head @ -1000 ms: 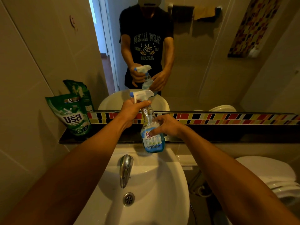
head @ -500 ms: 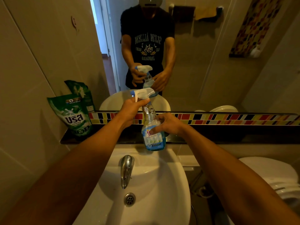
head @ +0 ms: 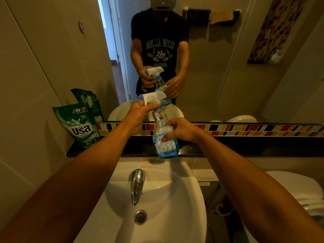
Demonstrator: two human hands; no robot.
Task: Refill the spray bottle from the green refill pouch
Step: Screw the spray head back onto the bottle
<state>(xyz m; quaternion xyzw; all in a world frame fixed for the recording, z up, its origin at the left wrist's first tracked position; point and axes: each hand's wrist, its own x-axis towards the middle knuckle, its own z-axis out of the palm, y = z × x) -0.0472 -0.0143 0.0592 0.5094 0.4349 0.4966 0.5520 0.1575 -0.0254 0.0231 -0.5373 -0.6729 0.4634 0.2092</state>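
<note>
Spray bottle (head: 165, 139), blue liquid low inside, gripped by both hands.

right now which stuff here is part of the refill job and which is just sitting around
Part of the job:
spray bottle, held over the sink by the right hand
trigger head, gripped by the left hand
green refill pouch, standing on the dark ledge

Just sitting around:
tap
drain
toilet
</note>
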